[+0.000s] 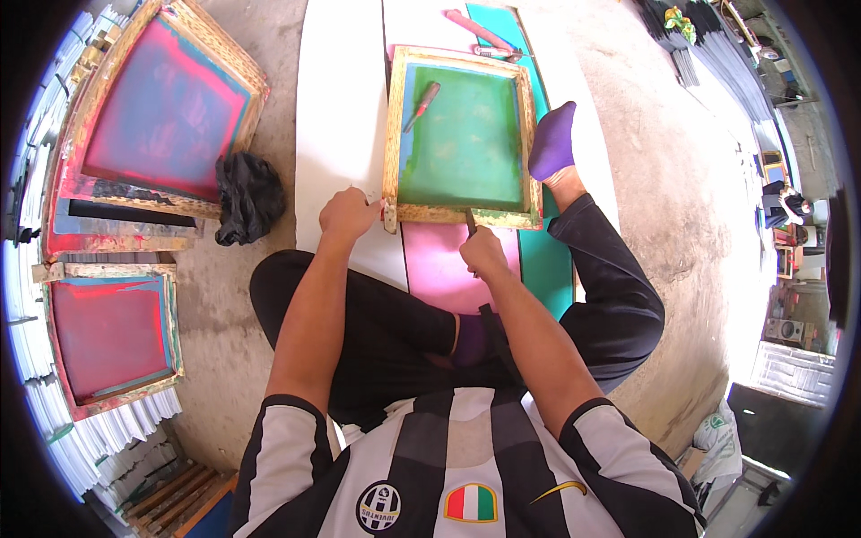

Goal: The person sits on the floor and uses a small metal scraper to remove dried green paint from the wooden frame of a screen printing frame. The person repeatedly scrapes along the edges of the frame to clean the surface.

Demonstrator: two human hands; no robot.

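A wooden screen-printing frame (392, 134) with green-stained mesh lies in front of me on coloured sheets. On its mesh rests a screwdriver (421, 106) with a red and dark handle. At the frame's near left corner is my left hand (348, 215), closed, its thumb side toward the wood; what its fingers hold, if anything, is too small to name. My right hand (485, 255) is wrapped around a dark flat tool (471, 221), whose tip meets the near wooden bar. The tool's exact kind does not show.
Pink (448, 260) and teal (547, 269) sheets lie under the frame on a white board (336, 90). Past the far edge lie a pink roll (477, 29) and a metal tool (495, 52). My purple-socked foot (552, 143) borders the right side. More screen frames (256, 76) and a black bag (247, 199) stand left.
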